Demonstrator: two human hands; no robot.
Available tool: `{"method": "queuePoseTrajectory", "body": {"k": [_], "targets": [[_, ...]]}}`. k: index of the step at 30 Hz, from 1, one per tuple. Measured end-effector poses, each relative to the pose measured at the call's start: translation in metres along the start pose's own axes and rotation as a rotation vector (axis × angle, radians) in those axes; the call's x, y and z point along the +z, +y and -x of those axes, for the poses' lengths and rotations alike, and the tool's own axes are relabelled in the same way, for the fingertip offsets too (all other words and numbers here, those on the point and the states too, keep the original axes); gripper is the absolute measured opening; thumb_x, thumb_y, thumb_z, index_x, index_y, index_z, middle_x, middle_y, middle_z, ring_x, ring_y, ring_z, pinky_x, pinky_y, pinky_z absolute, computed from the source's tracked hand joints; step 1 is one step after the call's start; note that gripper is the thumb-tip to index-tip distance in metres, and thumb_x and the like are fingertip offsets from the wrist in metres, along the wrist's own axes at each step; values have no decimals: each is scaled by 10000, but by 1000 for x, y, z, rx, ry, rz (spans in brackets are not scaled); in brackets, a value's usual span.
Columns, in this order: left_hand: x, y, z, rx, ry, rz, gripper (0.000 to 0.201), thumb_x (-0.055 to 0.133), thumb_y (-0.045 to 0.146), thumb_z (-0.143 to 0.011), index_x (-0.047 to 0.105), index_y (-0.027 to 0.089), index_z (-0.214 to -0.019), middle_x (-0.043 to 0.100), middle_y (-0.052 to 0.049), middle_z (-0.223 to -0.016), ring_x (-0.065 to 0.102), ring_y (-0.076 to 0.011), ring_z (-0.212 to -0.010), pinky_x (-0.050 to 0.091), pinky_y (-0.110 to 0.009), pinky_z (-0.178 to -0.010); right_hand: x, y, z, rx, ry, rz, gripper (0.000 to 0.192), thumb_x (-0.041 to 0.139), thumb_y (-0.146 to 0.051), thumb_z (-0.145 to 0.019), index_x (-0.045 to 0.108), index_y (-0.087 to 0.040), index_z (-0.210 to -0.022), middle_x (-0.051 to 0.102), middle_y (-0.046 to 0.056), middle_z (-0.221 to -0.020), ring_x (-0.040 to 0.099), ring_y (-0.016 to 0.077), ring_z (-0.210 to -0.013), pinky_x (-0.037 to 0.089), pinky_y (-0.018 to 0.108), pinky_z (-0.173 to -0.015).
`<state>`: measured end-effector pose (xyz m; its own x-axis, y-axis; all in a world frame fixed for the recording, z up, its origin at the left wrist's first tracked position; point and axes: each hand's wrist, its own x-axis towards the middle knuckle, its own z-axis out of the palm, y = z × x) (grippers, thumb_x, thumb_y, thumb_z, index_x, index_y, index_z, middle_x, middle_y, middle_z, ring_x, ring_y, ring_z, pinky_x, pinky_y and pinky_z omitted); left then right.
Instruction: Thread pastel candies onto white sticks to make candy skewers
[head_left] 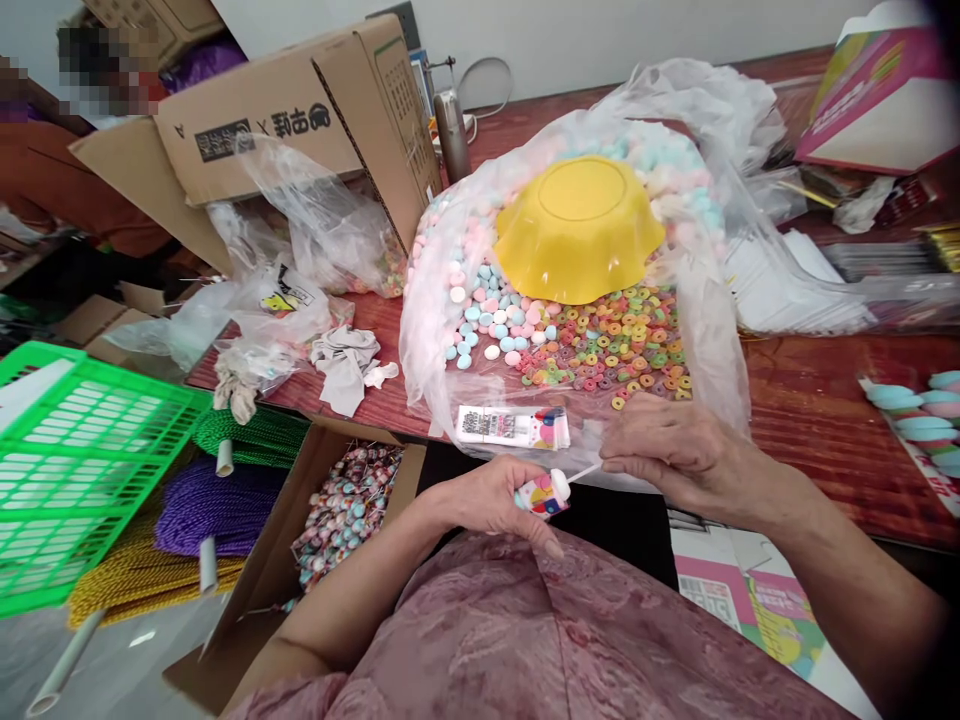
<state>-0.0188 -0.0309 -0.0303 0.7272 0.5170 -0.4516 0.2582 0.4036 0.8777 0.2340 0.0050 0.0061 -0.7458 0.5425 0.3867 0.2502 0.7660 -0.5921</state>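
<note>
Candy packet (colourful print, unreadable) — gripped between left hand and right hand.

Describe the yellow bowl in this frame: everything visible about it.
The yellow bowl lies upside down, its flat round base facing up and its wavy, scalloped rim down. It looks like glossy moulded plastic, plain yellow, with no visible damage. It rests on the heap of pastel tablet candies and coloured ring candies inside the big clear plastic bag on the reddish table. Neither hand touches it; both are nearer the camera.
</note>
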Motion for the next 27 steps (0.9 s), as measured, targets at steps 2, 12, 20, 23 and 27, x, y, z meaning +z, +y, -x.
{"method": "queuePoseTrajectory", "body": {"k": [2, 12, 20, 23, 27], "targets": [[1, -2, -2, 16, 46, -8, 474, 883, 428, -548, 513, 171, -695, 406, 88, -598, 340, -72, -541, 275, -207, -512, 4, -9, 0, 8, -10, 41, 173, 521, -213, -979, 644, -183, -861, 625, 7, -726, 570, 143, -719, 394, 306, -741], [18, 3, -12, 313, 268, -275, 293, 812, 355, -717, 713, 156, -907, 666, 1, -850, 576, -160, -815, 447, -249, -763, 46, -24, -6, 153, -27, 301, 220, 484, -153, -921, 632, -171, -759, 652, 43, -716, 555, 170, -674, 361, 333, -701], [1, 10, 3, 252, 281, 151, 642, 866, 414, -649, 672, 192, -1219, 685, -28, -904, 613, -143, -811, 474, -264, -765, 27, -7, -13, 112, -15, 131, 233, 497, -206, -974, 659, -170, -810, 666, 28, -752, 599, 160, -738, 388, 306, -728], [-14, 13, 9, 199, 202, 199, 551, 795, 486, -732, 706, 200, -1194, 715, -65, -934, 646, -159, -846, 494, -290, -791, 10, -6, -15, 70, 11, 88, 213, 505, -225, -988, 658, -177, -848, 672, 20, -780, 607, 147, -764, 401, 299, -763], [-6, 7, 2, 174, 267, 263, 385, 824, 482, -687, 786, 136, -853, 723, -65, -776, 629, -135, -684, 496, -257, -672, 7, -5, -22, 31, 23, 97, 196, 528, -257, -986, 677, -186, -882, 680, 16, -780, 611, 143, -761, 403, 303, -766]]}}
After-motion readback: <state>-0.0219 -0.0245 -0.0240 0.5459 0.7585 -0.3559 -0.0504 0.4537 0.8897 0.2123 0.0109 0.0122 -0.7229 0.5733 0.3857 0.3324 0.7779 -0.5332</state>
